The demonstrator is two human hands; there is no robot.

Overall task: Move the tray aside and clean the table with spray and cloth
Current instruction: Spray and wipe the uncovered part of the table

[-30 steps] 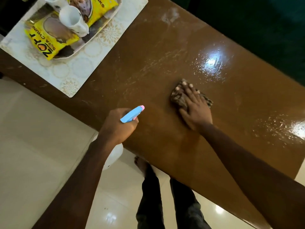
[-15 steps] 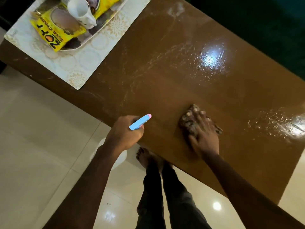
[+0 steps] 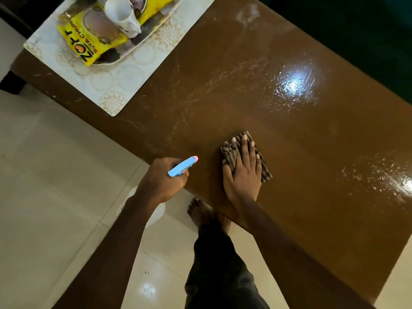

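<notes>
Curled fingers of the left hand (image 3: 163, 180) grip the neck of a spray bottle (image 3: 182, 166), held just off the near edge of the table (image 3: 289, 141). Its blue head with a pink tip points in over the tabletop, and its white body hangs below the hand, outside the table edge. The right hand (image 3: 242, 175) lies flat on a striped brown cloth (image 3: 229, 152), fingers straight and slightly spread, pressing it onto the table a little way in from the near edge. Cloth shows past the fingertips and along both sides of the hand.

Below the near edge of the table, a bare foot (image 3: 200, 212) and dark trousers (image 3: 218, 264) stand on pale glossy floor tiles (image 3: 55, 186).

Beyond the cloth, toward the middle of the table, the brown surface carries pale streaks and fine droplets (image 3: 223, 81). A bright patch of reflected light (image 3: 294, 83) sits among them, with more droplets glinting at the table's right side.

At the far left corner of the table lies a cream placemat (image 3: 118, 85) with a floral pattern. On it rests the tray (image 3: 116, 60), well apart from both hands. In the tray are a yellow snack packet (image 3: 89, 41) and a white cup (image 3: 121, 15) lying on its side, partly over the packet. The far part of the tray is cut off by the frame.
</notes>
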